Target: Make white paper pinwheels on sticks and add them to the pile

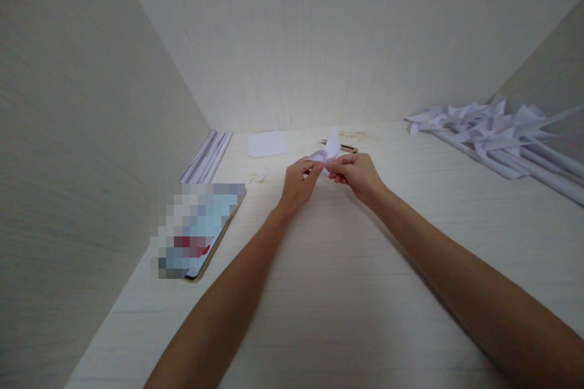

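Observation:
Over the middle of the table, my left hand (298,185) pinches a white paper pinwheel (333,143) whose blades curl upward. My right hand (353,174) has its fingers closed at the pinwheel's centre, on its right side. Fingers cover that centre, so any small part there is hidden. Just behind the pinwheel lies a slim cutter (349,148), partly covered by the paper. Left of my hands are small thin scraps or ties (258,179), too small to name surely.
White paper sheets (267,143) lie at the back left, beside rolled paper sticks (207,155). A phone (219,219), partly pixelated, rests at the left. Finished-looking paper pinwheels (488,127) on paper sticks pile up at the right. Walls enclose the table (319,292) on three sides.

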`<state>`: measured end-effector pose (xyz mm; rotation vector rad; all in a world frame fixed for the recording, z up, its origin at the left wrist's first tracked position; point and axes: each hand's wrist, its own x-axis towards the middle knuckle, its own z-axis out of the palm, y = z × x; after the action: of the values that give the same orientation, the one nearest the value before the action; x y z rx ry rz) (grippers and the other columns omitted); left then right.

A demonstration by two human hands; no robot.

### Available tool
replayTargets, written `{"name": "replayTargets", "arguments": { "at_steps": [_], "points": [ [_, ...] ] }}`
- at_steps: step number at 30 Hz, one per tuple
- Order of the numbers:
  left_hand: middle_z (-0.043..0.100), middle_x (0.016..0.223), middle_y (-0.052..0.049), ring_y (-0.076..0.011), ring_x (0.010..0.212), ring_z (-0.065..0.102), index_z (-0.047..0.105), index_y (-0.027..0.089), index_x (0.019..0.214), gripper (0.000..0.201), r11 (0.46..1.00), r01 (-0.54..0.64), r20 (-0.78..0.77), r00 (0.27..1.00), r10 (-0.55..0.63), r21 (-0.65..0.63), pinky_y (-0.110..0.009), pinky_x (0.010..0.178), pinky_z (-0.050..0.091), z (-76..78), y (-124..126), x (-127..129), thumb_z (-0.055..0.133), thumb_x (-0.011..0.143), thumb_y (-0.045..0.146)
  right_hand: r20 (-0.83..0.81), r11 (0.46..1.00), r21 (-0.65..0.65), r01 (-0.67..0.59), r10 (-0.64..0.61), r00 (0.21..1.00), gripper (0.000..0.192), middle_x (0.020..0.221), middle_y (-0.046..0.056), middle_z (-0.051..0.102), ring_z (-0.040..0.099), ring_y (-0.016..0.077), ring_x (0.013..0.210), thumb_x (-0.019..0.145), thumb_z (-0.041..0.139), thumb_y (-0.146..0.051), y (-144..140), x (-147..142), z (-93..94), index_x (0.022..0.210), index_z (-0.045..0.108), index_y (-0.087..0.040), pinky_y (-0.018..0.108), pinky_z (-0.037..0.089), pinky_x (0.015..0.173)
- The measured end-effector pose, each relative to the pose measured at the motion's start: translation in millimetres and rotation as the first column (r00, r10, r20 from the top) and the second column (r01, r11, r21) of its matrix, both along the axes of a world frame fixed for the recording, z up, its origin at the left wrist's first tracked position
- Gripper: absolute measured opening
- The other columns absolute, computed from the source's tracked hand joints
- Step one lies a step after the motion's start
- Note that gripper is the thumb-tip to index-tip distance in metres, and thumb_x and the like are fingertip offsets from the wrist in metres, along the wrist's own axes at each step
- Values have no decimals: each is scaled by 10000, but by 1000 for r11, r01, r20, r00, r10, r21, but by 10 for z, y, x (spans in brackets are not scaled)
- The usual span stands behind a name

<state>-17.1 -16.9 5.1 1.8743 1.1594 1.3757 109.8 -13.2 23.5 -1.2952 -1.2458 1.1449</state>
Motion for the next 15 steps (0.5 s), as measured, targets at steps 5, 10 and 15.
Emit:
{"name": "replayTargets", "arguments": {
  "at_steps": [5,10,15],
  "points": [
    [426,490,34,-85,534,409,471,157,459,330,997,2,85,996,5,-79,-220,526,323,23,-14,-3,459,764,281,101,985,169,29,-47,994,147,449,4,554,499,92,375,564,649,-235,-40,-33,-22,515,559,-129,217,403,391],
    [425,483,38,-82,529,406,474,152,460,318,992,20,135,991,-3,-125,-219,518,315,56,-37,7,478,753,276,143,960,272,61,-103,984,135,482,8,576,543,115,407,609,627,-261,-64,-54,-53,604,572,-137,236,450,415],
    [459,497,41,-79,526,409,565,141,548,243,992,12,140,990,6,-127,-212,525,327,64,-40,6,493,743,267,258,934,356,23,-122,958,113,481,8,578,573,126,446,643,587,-208,-96,-53,-28,553,566,-143,242,467,452]
  ]
}}
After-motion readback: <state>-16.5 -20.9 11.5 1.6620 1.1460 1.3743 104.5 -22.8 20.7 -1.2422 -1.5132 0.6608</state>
